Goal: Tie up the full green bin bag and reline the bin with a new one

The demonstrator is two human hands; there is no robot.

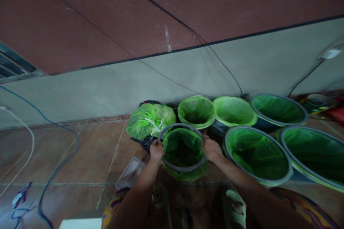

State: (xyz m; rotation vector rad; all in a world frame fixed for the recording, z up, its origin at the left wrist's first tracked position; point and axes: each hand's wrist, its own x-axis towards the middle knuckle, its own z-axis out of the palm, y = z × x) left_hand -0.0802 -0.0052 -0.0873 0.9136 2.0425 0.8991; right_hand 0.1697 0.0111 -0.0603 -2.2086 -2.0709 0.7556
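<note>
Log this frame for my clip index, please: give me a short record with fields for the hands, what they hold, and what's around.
left hand: grips the left side of the grey ring
right hand: grips the ring's right side
ring: sits on the rim of a bin lined with a green bag
left of the bin: tied green bag
right and behind: more green-lined bins
floor: brown tiles, blue cable

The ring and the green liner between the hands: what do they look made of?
Ring: probably rigid grey plastic with a dull finish, keeping a true hoop shape. Green liner: thin translucent plastic film, wrinkled and glossy. Left hand and right hand hold the ring.
</note>
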